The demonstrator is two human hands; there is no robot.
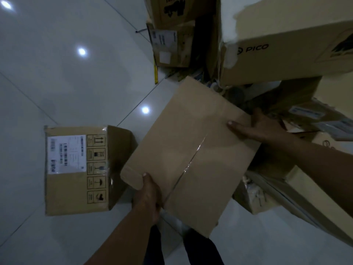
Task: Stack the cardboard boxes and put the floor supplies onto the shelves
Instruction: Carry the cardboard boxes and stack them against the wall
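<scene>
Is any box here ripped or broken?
Yes. The big brown cardboard box marked PICO, at the top right, has its outer skin torn off around its left end, leaving ragged white patches. The plain taped cardboard box being held looks whole.

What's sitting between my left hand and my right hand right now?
The plain taped box, gripped by the left hand and right hand at opposite sides, in the head view.
</scene>
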